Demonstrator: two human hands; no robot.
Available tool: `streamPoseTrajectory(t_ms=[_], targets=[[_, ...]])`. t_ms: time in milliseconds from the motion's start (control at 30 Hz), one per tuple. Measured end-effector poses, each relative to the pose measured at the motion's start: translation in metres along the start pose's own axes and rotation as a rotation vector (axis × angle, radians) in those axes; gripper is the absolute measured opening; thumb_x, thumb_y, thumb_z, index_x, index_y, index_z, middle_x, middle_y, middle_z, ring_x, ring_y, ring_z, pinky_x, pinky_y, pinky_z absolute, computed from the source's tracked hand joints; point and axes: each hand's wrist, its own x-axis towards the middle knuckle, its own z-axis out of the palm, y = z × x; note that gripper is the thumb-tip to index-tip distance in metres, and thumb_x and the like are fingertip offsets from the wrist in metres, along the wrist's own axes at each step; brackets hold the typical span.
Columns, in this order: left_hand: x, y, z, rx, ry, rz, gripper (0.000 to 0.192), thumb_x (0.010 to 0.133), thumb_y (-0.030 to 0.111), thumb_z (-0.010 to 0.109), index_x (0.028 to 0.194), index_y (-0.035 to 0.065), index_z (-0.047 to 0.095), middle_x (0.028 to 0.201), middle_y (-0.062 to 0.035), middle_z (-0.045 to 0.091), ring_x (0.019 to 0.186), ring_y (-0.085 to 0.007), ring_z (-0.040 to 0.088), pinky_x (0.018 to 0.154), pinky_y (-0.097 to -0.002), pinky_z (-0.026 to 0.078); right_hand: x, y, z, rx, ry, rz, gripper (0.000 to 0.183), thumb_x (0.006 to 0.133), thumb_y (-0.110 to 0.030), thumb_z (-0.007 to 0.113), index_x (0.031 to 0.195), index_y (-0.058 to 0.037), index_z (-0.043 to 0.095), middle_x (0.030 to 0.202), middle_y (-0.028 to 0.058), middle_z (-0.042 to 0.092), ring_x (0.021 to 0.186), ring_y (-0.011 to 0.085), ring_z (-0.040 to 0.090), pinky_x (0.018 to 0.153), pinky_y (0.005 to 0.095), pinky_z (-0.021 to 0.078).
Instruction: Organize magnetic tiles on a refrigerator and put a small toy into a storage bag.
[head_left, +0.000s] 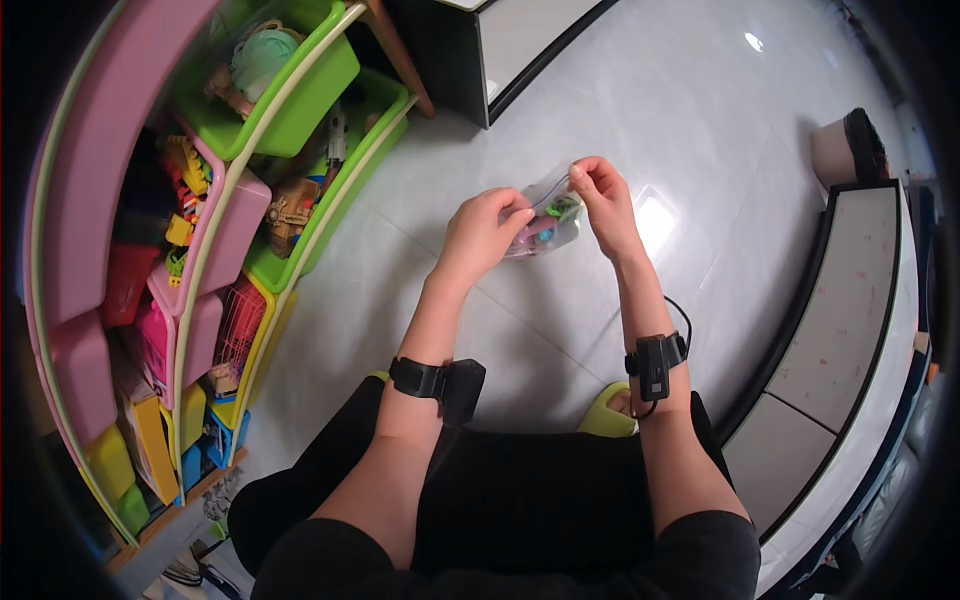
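Observation:
A clear plastic zip bag hangs between my two hands above the tiled floor. Small pink, blue and green items show through its side; what they are cannot be told. My left hand pinches the bag's top edge near its left end, thumb against fingers. At the other end of the zip edge, my right hand grips the corner between thumb and fingertips, a little higher than the left. Whether the zip is closed cannot be seen. Each forearm wears a black strapped device.
On the left stands a toy rack with green bins, pink bins and a yellow bin holding toys. A low white cabinet runs along the right, with a bin behind it. Another cabinet stands ahead.

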Motion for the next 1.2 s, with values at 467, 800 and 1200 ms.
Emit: streamPoseTrajectory(t_ms=[467, 800, 1200], targets=[[0.002, 0.005, -0.027, 0.017, -0.148, -0.104, 0.014, 0.078, 0.010, 0.060, 0.087, -0.0006, 0.060, 0.080, -0.0095, 0.063, 0.076, -0.0181, 0.060, 0.069, -0.0295, 0.046, -0.006, -0.015, -0.013, -0.190, -0.242, 0.145, 0.012, 0.081, -0.014, 0.065, 0.077, -0.0030, 0.061, 0.081, -0.0014, 0.058, 0.079, 0.0078, 0.051, 0.073, 0.0225, 0.0409], [0.003, 0.002, -0.017, 0.035, -0.128, -0.133, 0.017, 0.077, 0.011, 0.061, 0.090, -0.0005, 0.060, 0.080, -0.0079, 0.062, 0.071, -0.0163, 0.057, 0.067, -0.0291, 0.046, -0.008, -0.001, -0.015, -0.183, -0.167, 0.080, 0.013, 0.081, -0.014, 0.064, 0.076, -0.0029, 0.061, 0.079, -0.0018, 0.055, 0.077, 0.0075, 0.049, 0.072, 0.0219, 0.0393], [0.000, -0.019, 0.027, 0.251, 0.308, 0.152, 0.022, 0.078, 0.023, 0.062, 0.092, 0.0076, 0.057, 0.086, -0.0077, 0.060, 0.083, -0.0271, 0.057, 0.068, -0.0386, 0.046, -0.016, 0.053, 0.041, -0.226, 0.355, -0.263, 0.014, 0.093, -0.014, 0.041, 0.098, -0.0010, 0.039, 0.076, 0.0088, 0.054, 0.066, 0.0136, 0.052, 0.060, 0.0260, 0.0433]])
